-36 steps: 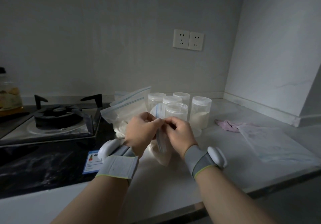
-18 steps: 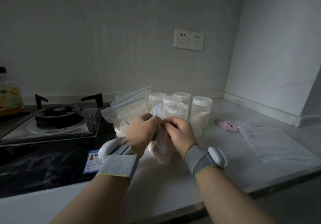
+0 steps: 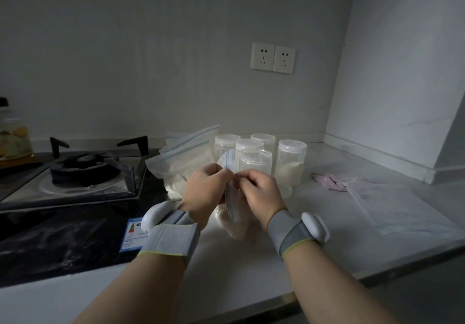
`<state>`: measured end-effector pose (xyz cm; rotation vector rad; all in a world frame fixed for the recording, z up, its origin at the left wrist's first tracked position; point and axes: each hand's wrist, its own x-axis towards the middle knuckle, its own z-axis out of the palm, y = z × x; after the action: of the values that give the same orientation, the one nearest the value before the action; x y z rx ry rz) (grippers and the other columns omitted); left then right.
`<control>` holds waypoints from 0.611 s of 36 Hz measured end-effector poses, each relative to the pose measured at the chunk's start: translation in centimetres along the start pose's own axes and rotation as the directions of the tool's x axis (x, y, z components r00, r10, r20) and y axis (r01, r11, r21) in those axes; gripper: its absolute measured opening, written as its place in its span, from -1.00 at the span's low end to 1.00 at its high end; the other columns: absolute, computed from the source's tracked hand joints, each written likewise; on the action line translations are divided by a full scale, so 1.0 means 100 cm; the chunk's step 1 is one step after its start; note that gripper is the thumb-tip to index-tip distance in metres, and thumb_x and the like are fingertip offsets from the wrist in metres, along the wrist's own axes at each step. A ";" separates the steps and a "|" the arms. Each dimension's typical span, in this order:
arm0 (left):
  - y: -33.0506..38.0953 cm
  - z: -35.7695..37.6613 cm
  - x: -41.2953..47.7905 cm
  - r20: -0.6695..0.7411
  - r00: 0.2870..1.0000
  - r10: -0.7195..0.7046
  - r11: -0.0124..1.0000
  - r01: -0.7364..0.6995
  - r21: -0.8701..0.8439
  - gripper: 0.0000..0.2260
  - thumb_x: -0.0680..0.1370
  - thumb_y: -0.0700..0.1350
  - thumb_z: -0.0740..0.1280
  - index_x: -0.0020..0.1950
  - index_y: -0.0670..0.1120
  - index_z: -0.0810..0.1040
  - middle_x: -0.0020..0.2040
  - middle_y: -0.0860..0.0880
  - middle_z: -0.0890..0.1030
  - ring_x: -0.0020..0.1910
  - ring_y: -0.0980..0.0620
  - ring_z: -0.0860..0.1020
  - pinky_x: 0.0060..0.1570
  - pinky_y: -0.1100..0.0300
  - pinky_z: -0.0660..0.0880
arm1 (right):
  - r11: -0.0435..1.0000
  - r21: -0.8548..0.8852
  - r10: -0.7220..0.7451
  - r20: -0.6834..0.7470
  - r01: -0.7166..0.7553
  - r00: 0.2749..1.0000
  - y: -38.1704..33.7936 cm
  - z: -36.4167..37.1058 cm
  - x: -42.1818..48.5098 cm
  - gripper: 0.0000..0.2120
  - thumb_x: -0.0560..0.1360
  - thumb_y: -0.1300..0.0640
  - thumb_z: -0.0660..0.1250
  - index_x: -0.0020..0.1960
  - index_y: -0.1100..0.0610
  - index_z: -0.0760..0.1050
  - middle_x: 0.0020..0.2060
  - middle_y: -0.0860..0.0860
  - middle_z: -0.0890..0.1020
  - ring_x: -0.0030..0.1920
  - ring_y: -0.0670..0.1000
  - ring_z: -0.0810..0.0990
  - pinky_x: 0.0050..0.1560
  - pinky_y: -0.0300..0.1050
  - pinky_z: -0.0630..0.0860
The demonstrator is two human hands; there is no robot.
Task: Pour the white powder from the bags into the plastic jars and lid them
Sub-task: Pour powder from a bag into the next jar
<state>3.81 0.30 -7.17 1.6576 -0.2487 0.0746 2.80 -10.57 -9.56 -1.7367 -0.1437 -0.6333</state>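
Note:
Over the counter, my left hand (image 3: pixel 205 189) and my right hand (image 3: pixel 261 194) both pinch the blue zip strip of a clear bag of white powder (image 3: pixel 232 223), one on each side of its top. The bag's bottom rests on the counter. Just behind it stands an open plastic jar (image 3: pixel 255 162) without a lid. A lidded jar (image 3: pixel 290 164) about half full of powder stands to its right. Three more lidded jars (image 3: pixel 247 145) cluster behind. More zip bags of powder (image 3: pixel 185 162) lean at the left of the jars.
A gas hob (image 3: pixel 83 172) on black glass fills the left side. A bottle of yellow liquid (image 3: pixel 13 140) stands at the far left. A pink cloth (image 3: pixel 332 181) and an empty flat bag (image 3: pixel 395 205) lie on the counter at right. Wall sockets (image 3: pixel 273 57) are above.
My hands shifted only slightly on the bag's zip strip. The bag and jars stay where they were.

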 end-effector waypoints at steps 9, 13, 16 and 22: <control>0.000 0.000 0.000 0.002 1.000 0.003 1.000 -0.003 -0.018 -0.88 0.50 -0.21 0.29 -0.14 -0.26 0.57 -0.25 -0.18 0.57 -0.24 -0.10 0.56 -0.11 0.01 0.59 | 1.000 0.013 -0.014 -0.013 0.014 1.000 -0.002 0.001 -0.001 -0.67 0.46 0.38 0.27 -0.33 0.00 0.50 -0.47 -0.19 0.53 -0.44 -0.32 0.48 -0.30 -0.48 0.39; 0.000 -0.001 0.000 0.014 1.000 0.000 1.000 0.000 -0.012 -0.83 0.49 -0.17 0.35 -0.09 -0.30 0.56 -0.22 -0.20 0.59 -0.22 -0.12 0.57 -0.08 -0.05 0.59 | 1.000 0.009 -0.006 -0.006 0.006 1.000 -0.001 0.000 -0.001 -0.66 0.46 0.36 0.28 -0.34 -0.04 0.49 -0.48 -0.19 0.54 -0.43 -0.31 0.49 -0.29 -0.45 0.42; -0.001 -0.001 0.000 0.027 1.000 -0.004 1.000 0.003 0.023 -0.78 0.44 -0.09 0.43 -0.17 -0.24 0.54 -0.25 -0.17 0.60 -0.25 -0.10 0.58 -0.12 -0.01 0.59 | 1.000 -0.023 -0.008 0.011 0.008 1.000 0.000 0.000 -0.001 -0.67 0.48 0.32 0.29 -0.34 -0.05 0.50 -0.43 -0.16 0.55 -0.42 -0.28 0.49 -0.23 -0.34 0.46; 0.000 -0.007 0.002 0.016 1.000 0.024 0.972 -0.028 0.232 -0.88 0.51 -0.11 0.31 -0.16 -0.14 0.56 -0.17 -0.15 0.64 -0.16 -0.09 0.63 -0.05 0.01 0.61 | 1.000 0.004 0.008 0.046 -0.008 0.999 -0.002 0.000 -0.002 -0.72 0.49 0.31 0.29 -0.28 -0.02 0.53 -0.35 -0.13 0.58 -0.35 -0.29 0.52 -0.14 -0.35 0.48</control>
<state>4.03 0.96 -7.02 1.8883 -0.2802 0.1161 2.58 -10.46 -9.51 -1.7475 -0.1704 -0.5873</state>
